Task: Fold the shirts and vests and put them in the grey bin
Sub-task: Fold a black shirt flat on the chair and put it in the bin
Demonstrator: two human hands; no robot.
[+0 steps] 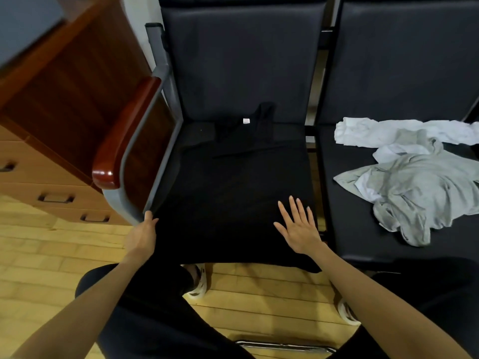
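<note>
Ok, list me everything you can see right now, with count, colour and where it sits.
black vest: one, black, spread flat on left seat, white neck label at far end
garment pile: grey and white pieces, count unclear, crumpled on right seat
seats: two, dark padded, side by side
armrest: one, red-brown wood, left of vest
drawer cabinet: one, wooden, far left
left hand: at vest's left edge, grip unclear
right hand: flat, fingers spread, on vest
</note>
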